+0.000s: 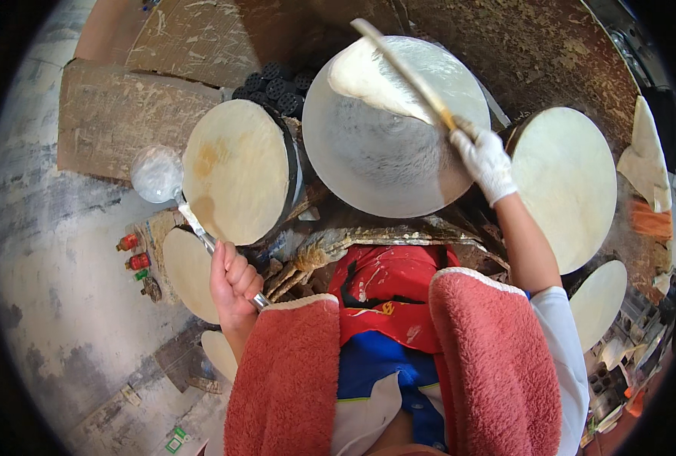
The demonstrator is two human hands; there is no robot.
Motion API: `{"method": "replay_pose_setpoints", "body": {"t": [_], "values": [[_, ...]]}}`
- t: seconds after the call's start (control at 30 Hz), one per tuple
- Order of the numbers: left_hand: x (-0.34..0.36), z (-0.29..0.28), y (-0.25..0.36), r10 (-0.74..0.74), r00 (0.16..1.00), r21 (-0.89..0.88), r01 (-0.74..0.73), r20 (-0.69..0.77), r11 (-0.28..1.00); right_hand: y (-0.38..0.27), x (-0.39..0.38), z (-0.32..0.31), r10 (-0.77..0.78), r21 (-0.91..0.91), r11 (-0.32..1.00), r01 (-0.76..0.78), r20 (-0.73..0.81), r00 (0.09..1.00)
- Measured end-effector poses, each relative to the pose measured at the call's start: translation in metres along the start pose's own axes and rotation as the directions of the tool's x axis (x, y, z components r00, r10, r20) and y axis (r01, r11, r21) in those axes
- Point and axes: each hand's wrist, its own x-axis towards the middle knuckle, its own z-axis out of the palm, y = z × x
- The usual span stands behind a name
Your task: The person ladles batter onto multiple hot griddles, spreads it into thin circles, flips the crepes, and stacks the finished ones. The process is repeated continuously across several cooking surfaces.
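Head view: left hand (235,282) fingers grip a ladle (194,221), right hand (484,160) fingers a stick (404,70), whose uneven pressure might tear that white paste (364,77).

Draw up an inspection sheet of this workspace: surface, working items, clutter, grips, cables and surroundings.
Surface: round grey plate, a white doughy mass over part of its far half.
Job's things: long stick slants across the mass in view, contact unclear; ladle off to the left, its bowl whitish.
Clutter: black pierced briquettes beside the plate's far left; small red containers at left; green-and-white packet on the floor.
Grips: right grip, gloved, closed on the stick; left grip, bare, closed on the ladle's handle.
Cables: nothing seen.
Surroundings: large left disc and right disc, both pale, flank the plate; stained floor at left.
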Motion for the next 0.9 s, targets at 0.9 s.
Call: {"method": "replay_pose_setpoints", "body": {"t": [0.9], "values": [[-0.075,-0.012,-0.07,0.142,0.944,0.023,-0.141,-0.299,0.99,-0.01,0.019,-0.033,-0.376,-0.091,0.875,0.475,0.49,0.786]]}}
